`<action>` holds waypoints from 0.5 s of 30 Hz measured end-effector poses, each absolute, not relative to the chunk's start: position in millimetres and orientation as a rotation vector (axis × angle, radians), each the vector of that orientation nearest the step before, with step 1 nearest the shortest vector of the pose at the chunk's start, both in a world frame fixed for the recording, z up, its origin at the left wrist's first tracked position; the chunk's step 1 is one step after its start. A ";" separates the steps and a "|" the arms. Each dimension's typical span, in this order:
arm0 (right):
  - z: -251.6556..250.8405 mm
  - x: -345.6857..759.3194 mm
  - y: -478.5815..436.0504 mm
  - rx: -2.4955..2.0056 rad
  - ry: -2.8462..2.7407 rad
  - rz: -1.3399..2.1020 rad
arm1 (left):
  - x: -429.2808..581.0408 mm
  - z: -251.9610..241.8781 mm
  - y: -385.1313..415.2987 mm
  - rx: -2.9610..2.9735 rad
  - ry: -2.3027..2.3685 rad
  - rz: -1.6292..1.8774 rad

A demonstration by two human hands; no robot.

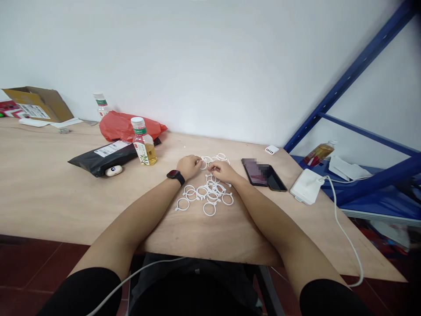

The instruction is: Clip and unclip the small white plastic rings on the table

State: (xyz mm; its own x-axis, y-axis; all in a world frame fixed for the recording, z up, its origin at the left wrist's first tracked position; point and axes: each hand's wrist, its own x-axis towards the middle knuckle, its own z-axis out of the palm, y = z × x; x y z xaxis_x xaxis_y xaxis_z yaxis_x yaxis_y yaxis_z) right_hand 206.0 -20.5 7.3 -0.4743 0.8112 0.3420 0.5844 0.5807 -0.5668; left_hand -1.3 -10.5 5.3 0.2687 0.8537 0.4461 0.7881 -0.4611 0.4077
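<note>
Two groups of white plastic rings, each ring with a small round tab, lie on the wooden table. The nearer group is spread loosely between my forearms, some rings overlapping. The farther group lies just beyond my hands. My left hand, with a black watch on its wrist, has its fingers curled at a white ring between the hands. My right hand faces it from the other side, thumb and fingers pinched together at the ring's right edge. The fingertips are small and partly hidden.
Left of my hands stand a tea bottle, a black parcel bag, a white earbud case and a red plastic bag. To the right are two phones, a white charger with a cable and a blue shelf frame.
</note>
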 end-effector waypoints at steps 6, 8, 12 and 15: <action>9.8 203.1 -22.9 -1.087 -2.394 0.432 | -3.4 1.4 -5.9 2.322 1.637 1.109; 8.3 200.3 -24.5 -1.119 -2.327 0.379 | -2.2 3.6 -8.8 2.380 1.508 1.080; 6.1 199.0 -25.9 -1.142 -2.117 0.282 | 0.6 9.1 -15.4 2.524 1.151 0.886; 6.2 199.0 -26.6 -1.108 -2.104 0.255 | 1.0 10.7 -17.2 2.495 1.102 0.879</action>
State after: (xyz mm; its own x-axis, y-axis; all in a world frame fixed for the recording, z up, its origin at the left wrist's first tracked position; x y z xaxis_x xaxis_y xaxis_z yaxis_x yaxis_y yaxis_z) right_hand 199.0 -26.6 6.2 -0.3600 0.7784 0.5144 0.6332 0.6087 -0.4780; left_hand 1.0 -17.2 10.7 0.5251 0.7406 0.4192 0.5737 -0.6719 0.4684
